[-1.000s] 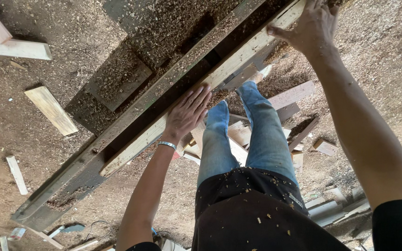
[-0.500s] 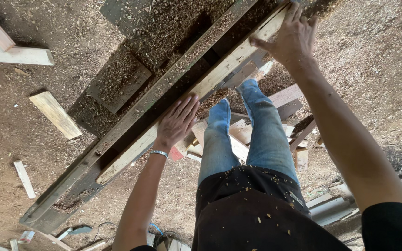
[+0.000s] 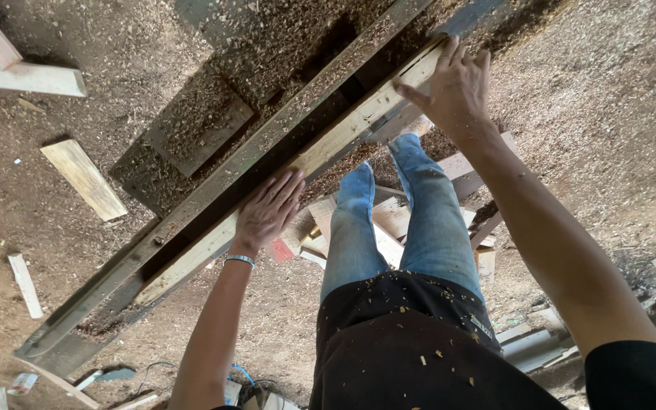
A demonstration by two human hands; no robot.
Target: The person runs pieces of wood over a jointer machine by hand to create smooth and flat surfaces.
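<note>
A long pale wooden plank (image 3: 298, 163) lies on the sawdust-covered machine bed (image 3: 214, 121), its long axis running on a diagonal from the near left to the far right, pressed alongside a grey metal rail (image 3: 267, 140) on its far side. The left hand (image 3: 267, 212) rests flat on the plank near its middle, fingers stretched out and loose, gripping nothing. The right hand (image 3: 453, 87) sits at the far right end, fingers spread and curled over the plank's edge; the left hand is the nearer to the body, above the blue-jeaned legs (image 3: 404, 220).
</note>
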